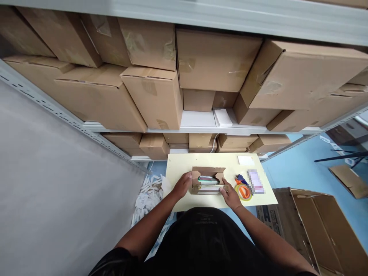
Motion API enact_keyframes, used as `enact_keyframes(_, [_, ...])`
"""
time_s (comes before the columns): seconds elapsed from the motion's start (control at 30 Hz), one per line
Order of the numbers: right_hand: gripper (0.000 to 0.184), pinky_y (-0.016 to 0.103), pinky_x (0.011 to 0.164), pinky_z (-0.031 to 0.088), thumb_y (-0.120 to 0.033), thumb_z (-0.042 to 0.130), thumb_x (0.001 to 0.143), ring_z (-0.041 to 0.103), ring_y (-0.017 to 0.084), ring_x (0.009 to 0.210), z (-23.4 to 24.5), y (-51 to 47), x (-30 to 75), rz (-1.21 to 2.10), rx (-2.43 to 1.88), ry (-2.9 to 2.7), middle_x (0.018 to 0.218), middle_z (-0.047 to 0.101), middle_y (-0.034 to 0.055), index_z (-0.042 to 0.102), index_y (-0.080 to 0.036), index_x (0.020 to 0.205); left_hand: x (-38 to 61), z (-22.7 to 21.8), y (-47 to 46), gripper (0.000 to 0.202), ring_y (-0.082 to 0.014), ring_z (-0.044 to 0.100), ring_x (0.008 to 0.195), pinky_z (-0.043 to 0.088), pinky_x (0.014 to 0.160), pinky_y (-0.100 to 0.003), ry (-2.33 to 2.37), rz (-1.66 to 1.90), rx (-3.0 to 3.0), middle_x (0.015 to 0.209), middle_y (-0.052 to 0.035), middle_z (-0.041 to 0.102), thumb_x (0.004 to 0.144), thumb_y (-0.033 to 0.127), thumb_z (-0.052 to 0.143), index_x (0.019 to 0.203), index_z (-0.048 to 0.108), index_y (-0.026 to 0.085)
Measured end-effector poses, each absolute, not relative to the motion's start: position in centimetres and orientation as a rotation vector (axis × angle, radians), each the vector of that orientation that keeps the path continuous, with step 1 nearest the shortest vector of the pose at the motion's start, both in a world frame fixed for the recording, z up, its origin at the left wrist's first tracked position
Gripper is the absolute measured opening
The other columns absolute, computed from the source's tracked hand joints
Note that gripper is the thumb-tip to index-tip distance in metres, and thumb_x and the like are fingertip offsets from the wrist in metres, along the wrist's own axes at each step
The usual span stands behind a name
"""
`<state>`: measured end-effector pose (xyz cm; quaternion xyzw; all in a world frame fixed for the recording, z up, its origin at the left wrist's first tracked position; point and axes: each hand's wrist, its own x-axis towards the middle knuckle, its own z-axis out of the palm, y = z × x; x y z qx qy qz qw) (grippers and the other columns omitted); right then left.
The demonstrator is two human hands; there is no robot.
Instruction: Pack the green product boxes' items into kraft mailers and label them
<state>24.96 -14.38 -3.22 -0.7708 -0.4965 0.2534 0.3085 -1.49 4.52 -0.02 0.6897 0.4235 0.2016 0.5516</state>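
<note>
While our left hand [182, 185] clasps the left end of the small cardboard box [208, 180] on the yellow table [184, 163], our right hand [230, 193] pinches its near flap. Best, we judge, to brace it flat.

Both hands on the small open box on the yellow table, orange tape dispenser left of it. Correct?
No. The head view shows the orange tape dispenser right of the small open box, beside the right hand. The rest stands: both the left hand and right hand are on the box, on the yellow table.
</note>
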Motion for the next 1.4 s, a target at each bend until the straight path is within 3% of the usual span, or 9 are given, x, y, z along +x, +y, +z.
enact_keyframes(0.17, [0.068,0.049,0.112,0.048,-0.057,0.049,0.098,0.056,0.031,0.134,-4.4,-14.0,25.3,0.655,-2.081,-1.306,0.148,0.053,0.016,0.038,-0.02,0.154,1.1,2.2,6.7,0.061,-0.0273,0.068,0.11,0.055,0.096,-0.042,1.142,0.418,1.449,0.129,-0.0127,0.071,0.098,0.06,0.045,0.136,0.064,0.018])
enact_keyframes(0.3, [0.065,0.049,0.108,0.05,-0.055,0.051,0.097,0.058,0.032,0.13,-4.9,-13.8,25.7,0.66,-2.064,-1.338,0.143,0.053,0.0148,0.038,-0.023,0.152,2.0,2.6,5.2,0.056,-0.0264,0.064,0.122,0.047,0.111,-0.044,1.117,0.497,1.584,0.129,-0.0103,0.071,0.099,0.06,0.043,0.118,0.075,0.018])
enact_keyframes(0.47, [0.062,0.05,0.107,0.051,-0.053,0.054,0.096,0.06,0.032,0.127,-5.3,-13.9,25.9,0.642,-2.016,-1.354,0.139,0.054,0.0144,0.04,-0.024,0.149,1.2,2.1,2.0,0.049,-0.0247,0.056,0.133,0.04,0.118,-0.045,1.133,0.562,1.838,0.136,-0.0085,0.068,0.101,0.054,0.043,0.124,0.073,0.022])
enact_keyframes(0.67, [0.063,0.049,0.098,0.054,-0.054,0.059,0.092,0.064,0.034,0.12,-4.4,-13.2,25.5,0.702,-2.085,-1.264,0.138,0.057,0.0156,0.044,-0.022,0.144,1.4,0.7,0.7,0.036,-0.0275,0.055,0.129,0.041,0.114,-0.049,1.183,0.522,2.242,0.136,-0.0073,0.068,0.102,0.039,0.046,0.119,0.075,0.024])
enact_keyframes(0.9, [0.061,0.04,0.09,0.055,-0.043,0.061,0.089,0.068,0.026,0.11,-1.9,-15.0,29.0,0.926,-1.955,-1.293,0.133,0.064,0.0086,0.043,-0.027,0.146,2.9,0.4,0.9,0.028,-0.0341,0.055,0.114,0.043,0.097,-0.051,1.254,0.35,2.562,0.127,-0.0129,0.067,0.1,0.028,0.048,0.109,0.074,0.022])
enact_keyframes(1.0, [0.054,0.044,0.099,0.05,-0.032,0.053,0.088,0.063,0.03,0.118,-1.7,-16.9,33.3,0.626,-2.237,-1.321,0.129,0.065,0.0124,0.05,-0.021,0.141,3.1,0.2,0.8,0.031,-0.0328,0.057,0.108,0.044,0.093,-0.049,1.109,0.243,2.679,0.123,-0.0148,0.067,0.099,0.018,0.044,0.113,0.072,0.02])
enact_keyframes(1.1, [0.052,0.046,0.095,0.049,-0.027,0.054,0.085,0.061,0.036,0.116,-2.3,-17.4,36.7,0.417,-2.64,-1.302,0.123,0.064,0.02,0.056,-0.015,0.136,3.2,0.1,0.5,0.035,-0.0318,0.057,0.108,0.046,0.089,-0.046,1.005,0.173,2.732,0.123,-0.015,0.065,0.097,0.012,0.043,0.118,0.069,0.019])
enact_keyframes(1.27, [0.04,0.041,0.083,0.049,-0.02,0.051,0.088,0.062,0.036,0.113,-4.6,-15.5,38.4,0.636,-2.934,-1.345,0.118,0.065,0.0212,0.059,-0.014,0.127,4.1,1.0,0.0,0.033,-0.033,0.059,0.108,0.047,0.089,-0.047,0.999,0.087,2.771,0.122,-0.0166,0.064,0.097,0.009,0.042,0.112,0.069,0.017])
enact_keyframes(1.4, [0.027,0.036,0.078,0.049,-0.02,0.049,0.092,0.066,0.032,0.107,-5.3,-14.5,38.5,0.708,-2.963,-1.359,0.113,0.065,0.0184,0.06,-0.013,0.116,4.8,1.5,-0.5,0.035,-0.0287,0.064,0.098,0.052,0.079,-0.041,1.049,-0.15,2.766,0.125,-0.0159,0.064,0.095,0.006,0.042,0.118,0.066,0.015])
